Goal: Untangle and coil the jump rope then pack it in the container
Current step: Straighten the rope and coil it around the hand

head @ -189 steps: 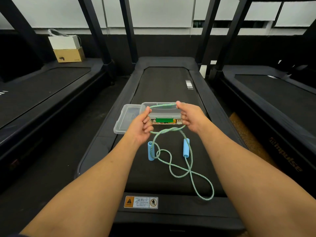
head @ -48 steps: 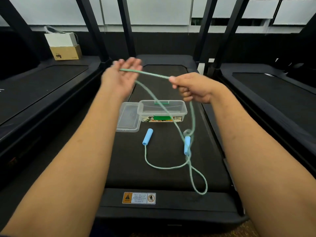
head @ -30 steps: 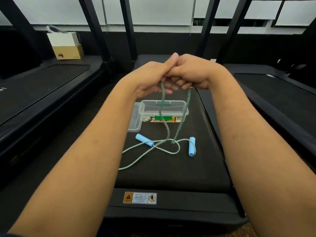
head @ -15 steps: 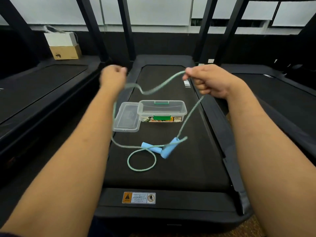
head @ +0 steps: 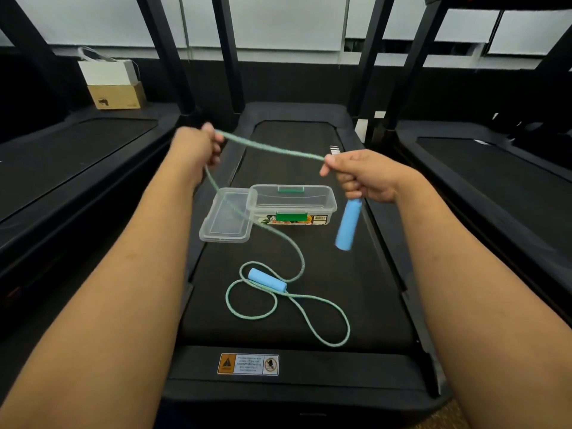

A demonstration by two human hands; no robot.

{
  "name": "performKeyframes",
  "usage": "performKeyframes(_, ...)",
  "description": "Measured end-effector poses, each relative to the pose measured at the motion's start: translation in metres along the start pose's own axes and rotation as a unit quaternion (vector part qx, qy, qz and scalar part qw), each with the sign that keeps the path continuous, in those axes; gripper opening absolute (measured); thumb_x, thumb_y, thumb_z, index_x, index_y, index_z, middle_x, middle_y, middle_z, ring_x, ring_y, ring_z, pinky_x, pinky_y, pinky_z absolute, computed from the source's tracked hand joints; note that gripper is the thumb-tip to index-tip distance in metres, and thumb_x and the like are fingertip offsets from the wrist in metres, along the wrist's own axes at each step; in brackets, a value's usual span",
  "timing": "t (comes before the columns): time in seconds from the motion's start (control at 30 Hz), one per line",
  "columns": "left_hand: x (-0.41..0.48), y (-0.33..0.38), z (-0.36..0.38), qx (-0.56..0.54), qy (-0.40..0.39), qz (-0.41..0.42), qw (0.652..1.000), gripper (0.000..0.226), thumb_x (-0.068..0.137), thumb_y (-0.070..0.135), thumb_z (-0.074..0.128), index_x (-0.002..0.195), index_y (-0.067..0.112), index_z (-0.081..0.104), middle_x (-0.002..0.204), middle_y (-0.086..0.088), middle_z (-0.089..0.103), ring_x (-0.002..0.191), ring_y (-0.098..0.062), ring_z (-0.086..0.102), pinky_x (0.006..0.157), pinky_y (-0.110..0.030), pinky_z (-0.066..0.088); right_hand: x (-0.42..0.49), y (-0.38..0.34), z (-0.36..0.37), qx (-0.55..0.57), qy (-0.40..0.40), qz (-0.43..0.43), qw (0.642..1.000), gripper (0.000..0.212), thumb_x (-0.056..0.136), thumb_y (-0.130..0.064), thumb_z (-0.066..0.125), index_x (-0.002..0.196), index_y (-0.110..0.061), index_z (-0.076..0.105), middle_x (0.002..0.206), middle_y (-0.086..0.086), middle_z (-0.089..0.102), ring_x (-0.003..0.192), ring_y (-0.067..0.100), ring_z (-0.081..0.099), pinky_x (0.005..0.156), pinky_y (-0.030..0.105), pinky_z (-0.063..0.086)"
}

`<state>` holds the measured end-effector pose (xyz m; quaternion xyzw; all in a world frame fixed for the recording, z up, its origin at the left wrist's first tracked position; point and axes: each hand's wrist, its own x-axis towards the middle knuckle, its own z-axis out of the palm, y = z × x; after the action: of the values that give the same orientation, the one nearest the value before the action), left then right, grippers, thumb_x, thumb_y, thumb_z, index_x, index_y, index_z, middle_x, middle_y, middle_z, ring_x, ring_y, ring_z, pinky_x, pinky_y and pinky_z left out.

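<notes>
A green jump rope (head: 269,147) stretches between my two raised hands. My left hand (head: 198,147) grips the rope at the upper left. My right hand (head: 362,178) holds the rope's other stretch, and one blue handle (head: 348,224) hangs below its fist. From my left hand the rope runs down across the lid to the treadmill belt, where it lies in loose loops around the second blue handle (head: 267,279). The clear plastic container (head: 328,201) with green latches stands open on the belt. Its clear lid (head: 226,218) lies beside it on the left.
Everything sits on the black treadmill belt (head: 356,289), with a warning sticker (head: 247,364) at its near end. More treadmills flank both sides. A cardboard box (head: 117,96) with a white bag (head: 106,71) on top stands far left. Black uprights rise behind.
One blue handle has lifted off the belt and now hangs under my right hand. The rope between my hands is pulled straighter, and the loops on the belt have shifted.
</notes>
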<state>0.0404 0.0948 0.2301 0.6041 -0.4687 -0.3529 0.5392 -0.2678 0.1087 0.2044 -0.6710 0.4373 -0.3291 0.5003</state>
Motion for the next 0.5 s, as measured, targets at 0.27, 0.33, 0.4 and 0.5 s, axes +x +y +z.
performKeyframes(0.27,-0.056,0.004,0.063,0.078,-0.364,0.099,0.923,0.049,0.098,0.057,0.046,0.103,0.013,0.068,0.092,-0.008,0.072,0.078,-0.017,0.067,0.08,-0.036,0.057,0.017,-0.043,0.048,-0.162,-0.037,-0.022,0.986,0.022,0.096,-0.022,0.065,0.094,-0.001,0.07,0.057,0.0,0.046,0.047,0.008,0.032,0.046,0.024,0.03)
performKeyframes(0.33,-0.06,0.004,0.064,0.08,-0.382,0.083,0.917,0.047,0.097,0.058,0.049,0.083,0.014,0.061,0.071,-0.006,0.058,0.05,-0.011,0.044,0.049,-0.023,0.039,0.018,-0.041,0.046,-0.157,-0.017,-0.042,0.987,0.019,0.091,-0.016,0.069,0.098,0.002,0.071,0.069,0.012,0.053,0.049,0.01,0.036,0.05,0.027,0.035)
performKeyframes(0.4,-0.055,0.003,0.056,0.094,-0.378,0.088,0.917,0.041,0.095,0.051,0.058,0.072,0.017,0.055,0.059,0.003,0.039,0.048,-0.009,0.025,0.044,-0.021,0.023,0.016,-0.035,0.039,-0.15,-0.02,-0.053,0.987,0.024,0.087,-0.019,0.075,0.1,0.001,0.072,0.068,0.012,0.049,0.052,0.012,0.039,0.056,0.029,0.043)
performKeyframes(0.5,-0.044,0.004,0.043,0.09,-0.371,0.094,0.919,0.031,0.092,0.034,0.069,0.075,0.009,0.066,0.057,0.004,0.03,0.047,-0.009,0.022,0.045,-0.022,0.021,0.013,-0.02,0.029,-0.111,-0.026,-0.045,0.992,0.024,0.083,-0.02,0.08,0.087,0.001,0.071,0.06,0.005,0.047,0.056,0.015,0.048,0.068,0.033,0.054)
